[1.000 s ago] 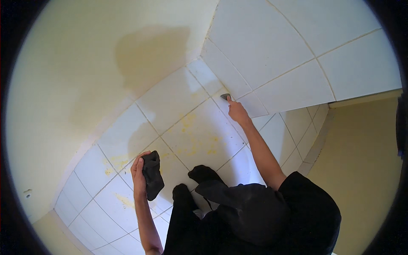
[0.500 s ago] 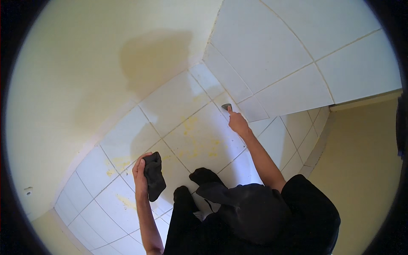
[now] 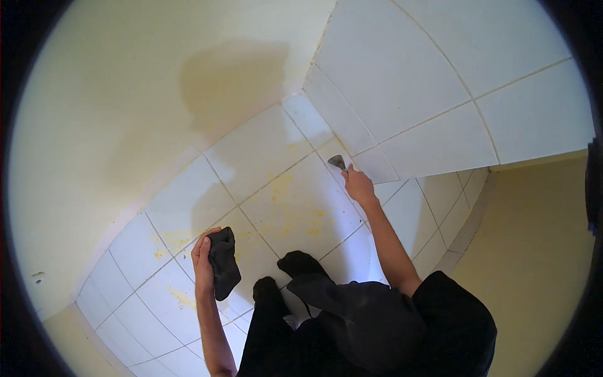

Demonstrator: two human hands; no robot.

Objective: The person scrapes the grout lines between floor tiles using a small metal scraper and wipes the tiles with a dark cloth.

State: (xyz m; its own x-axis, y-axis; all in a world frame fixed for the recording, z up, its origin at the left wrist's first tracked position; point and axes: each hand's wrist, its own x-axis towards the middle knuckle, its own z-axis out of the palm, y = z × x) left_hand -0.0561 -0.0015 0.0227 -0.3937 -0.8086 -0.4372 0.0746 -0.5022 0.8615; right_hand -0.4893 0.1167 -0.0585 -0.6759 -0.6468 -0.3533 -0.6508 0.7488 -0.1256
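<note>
My left hand (image 3: 202,264) is closed round a dark folded cloth (image 3: 224,264), held above the tiled floor. In my right hand (image 3: 360,186) is a scraper (image 3: 337,163) with a flared, dull metal blade. Its blade points up and to the left, close to the foot of the tiled wall. Most of the handle is hidden by my fingers, and I cannot tell whether the blade touches the floor. Yellow smears (image 3: 301,217) mark the white floor tiles (image 3: 251,182) between my two hands.
A cream wall (image 3: 113,94) rises at the left, with my shadow on it. The white tiled wall (image 3: 402,81) at the right ends in an edge, beyond which a beige surface (image 3: 527,232) shows. My black-socked feet (image 3: 301,262) stand on the floor near the middle.
The scraper has turned in my right hand and now shows more of its blade. My right hand has shifted slightly right; the left hand with the cloth has moved a little left.
</note>
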